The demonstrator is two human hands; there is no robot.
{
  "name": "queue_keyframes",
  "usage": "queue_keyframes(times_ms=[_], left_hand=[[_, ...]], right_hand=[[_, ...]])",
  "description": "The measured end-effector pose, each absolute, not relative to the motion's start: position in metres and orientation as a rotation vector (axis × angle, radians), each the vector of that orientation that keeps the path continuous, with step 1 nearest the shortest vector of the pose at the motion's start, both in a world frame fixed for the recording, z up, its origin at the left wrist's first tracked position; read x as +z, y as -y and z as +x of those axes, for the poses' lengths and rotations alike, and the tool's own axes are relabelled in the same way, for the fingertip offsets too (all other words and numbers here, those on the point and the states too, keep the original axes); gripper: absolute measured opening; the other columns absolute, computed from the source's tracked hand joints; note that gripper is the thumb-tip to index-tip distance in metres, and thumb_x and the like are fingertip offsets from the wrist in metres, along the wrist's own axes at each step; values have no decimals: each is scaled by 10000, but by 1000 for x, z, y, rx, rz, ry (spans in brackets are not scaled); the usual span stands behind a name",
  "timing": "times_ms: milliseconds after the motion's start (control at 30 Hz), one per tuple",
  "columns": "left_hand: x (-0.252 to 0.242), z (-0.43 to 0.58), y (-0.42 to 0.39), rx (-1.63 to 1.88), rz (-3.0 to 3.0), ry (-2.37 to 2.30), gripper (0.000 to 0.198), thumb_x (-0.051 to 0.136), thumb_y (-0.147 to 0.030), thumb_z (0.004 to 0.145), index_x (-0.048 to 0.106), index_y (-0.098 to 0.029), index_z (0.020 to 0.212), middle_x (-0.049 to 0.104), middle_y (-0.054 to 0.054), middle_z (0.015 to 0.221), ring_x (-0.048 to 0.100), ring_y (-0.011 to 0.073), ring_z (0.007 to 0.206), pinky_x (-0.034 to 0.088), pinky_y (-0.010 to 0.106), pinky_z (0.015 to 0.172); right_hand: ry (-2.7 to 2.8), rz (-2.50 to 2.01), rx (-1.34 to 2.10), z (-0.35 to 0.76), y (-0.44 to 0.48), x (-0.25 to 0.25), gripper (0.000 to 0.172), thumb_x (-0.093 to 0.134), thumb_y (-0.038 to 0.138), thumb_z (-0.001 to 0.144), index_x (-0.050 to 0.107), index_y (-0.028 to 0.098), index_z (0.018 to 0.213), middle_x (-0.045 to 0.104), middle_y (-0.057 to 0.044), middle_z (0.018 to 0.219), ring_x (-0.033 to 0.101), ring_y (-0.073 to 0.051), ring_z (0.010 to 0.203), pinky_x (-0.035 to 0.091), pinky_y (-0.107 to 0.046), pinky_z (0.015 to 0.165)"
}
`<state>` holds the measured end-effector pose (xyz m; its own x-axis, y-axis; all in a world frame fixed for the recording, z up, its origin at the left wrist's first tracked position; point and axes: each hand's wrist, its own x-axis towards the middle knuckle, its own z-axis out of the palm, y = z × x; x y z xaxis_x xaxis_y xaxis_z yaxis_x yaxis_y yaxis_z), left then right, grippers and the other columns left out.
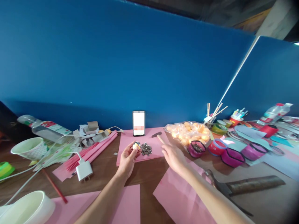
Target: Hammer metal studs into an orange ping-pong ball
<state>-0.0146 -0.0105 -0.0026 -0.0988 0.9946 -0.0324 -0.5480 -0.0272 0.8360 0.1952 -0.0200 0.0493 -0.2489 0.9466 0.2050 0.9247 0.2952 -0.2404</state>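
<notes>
My left hand (pixel 128 158) is closed on a small yellowish ball (pixel 135 146) with metal studs on it, held just above a pink sheet (pixel 130 140). Right beside it lies a pile of small metal studs (pixel 146 149). My right hand (pixel 172 156) hovers to the right with fingers stretched out and holds nothing. Just beyond its fingertips lies a small hammer (pixel 157 136) with a wooden handle. A phone (pixel 138 123) stands upright against the blue wall behind the sheet.
A clear bag of orange balls (pixel 188 132) and several pink and red round containers (pixel 233 154) sit to the right. A white charger (pixel 83 169), paper cups (pixel 29 148), a plastic bottle (pixel 46 128) and pink strips (pixel 93 149) crowd the left. A large knife or cleaver (pixel 252 183) lies at the right.
</notes>
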Motion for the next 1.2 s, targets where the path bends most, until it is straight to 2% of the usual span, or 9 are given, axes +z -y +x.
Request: queue_keyframes(times_ms=[67,133,233,333,500,633,833,1067,1200], left_hand=[[-2,-14,11,1502,710,-839,491,673,-279,696,520,-196,1155,624,35,903,617,106,777,486,231,747],[-2,-14,11,1505,707,-843,490,680,-280,687,528,-197,1145,626,32,895,618,106,765,489,232,740],[-1,-14,11,1510,706,-858,487,694,-279,669,540,-191,1122,630,30,883,617,103,748,491,224,723],[-2,-14,10,1514,702,-856,482,704,-276,656,547,-180,1101,631,26,858,613,97,723,491,218,706],[-2,-13,9,1515,706,-853,508,707,-284,650,543,-176,1119,636,31,853,607,93,703,487,212,685],[0,-13,10,1514,703,-859,531,708,-284,650,536,-169,1139,640,40,862,608,100,702,487,227,696],[1,-13,11,1514,699,-872,559,714,-283,642,528,-167,1157,641,37,854,610,104,703,489,227,693],[1,-14,11,1495,737,-889,536,688,-285,676,516,-194,1175,640,30,870,618,108,758,489,222,723],[0,-13,11,1505,735,-897,554,702,-292,656,527,-194,1172,643,38,884,621,115,763,492,225,720]], right_hand=[[2251,-1688,250,182,6,50,231,365,208,885,595,192,883,516,-79,1252,588,-186,919,414,-269,727],[2197,-1767,355,172,-7,49,215,393,233,873,595,176,824,429,-93,1348,585,-205,973,415,-273,685],[2142,-1802,446,161,-20,47,217,415,270,863,600,163,829,457,-134,1320,487,-248,1145,413,-289,697],[2131,-1796,524,157,-23,47,225,424,263,858,616,157,806,463,-150,1312,383,-250,1243,404,-315,779],[2069,-1813,604,157,-25,43,179,497,280,821,640,174,840,313,-134,1418,413,-259,1225,369,-356,877],[2053,-1765,655,159,-28,40,138,557,250,782,658,196,859,441,-116,1332,474,-237,1174,361,-332,892],[2087,-1674,676,163,-29,35,153,542,243,793,654,211,893,640,-86,1066,384,-205,1251,360,-318,891],[2037,-1687,668,163,-32,25,123,552,206,779,650,195,853,652,-90,1042,566,-200,1054,394,-289,815],[2030,-1677,658,164,-28,30,80,576,237,769,641,198,796,657,-89,1010,564,-213,1054,392,-287,797]])
